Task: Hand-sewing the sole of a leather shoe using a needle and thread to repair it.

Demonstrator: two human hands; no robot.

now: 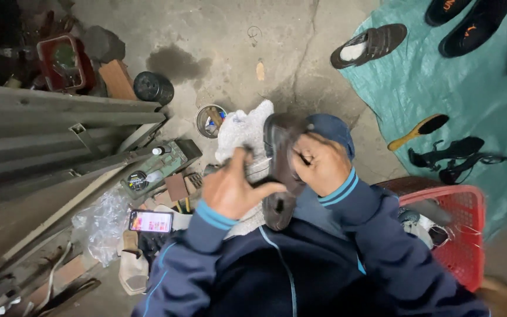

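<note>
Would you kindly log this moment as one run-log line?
left hand: holds dark shoe | right hand: on shoe | white cloth beneath

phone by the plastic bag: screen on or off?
On. The phone lies face up on the floor clutter, its screen lit bright pink and white.

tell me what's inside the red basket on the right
The red basket holds a jumble of dark and pale items, too blurred to name. Its near side is hidden by the person's sleeve, and its bottom is covered.

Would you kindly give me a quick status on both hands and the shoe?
Left hand grips dark shoe. Right hand on its upper side, blurred. White cloth behind shoe. Nothing obstructing.
</note>
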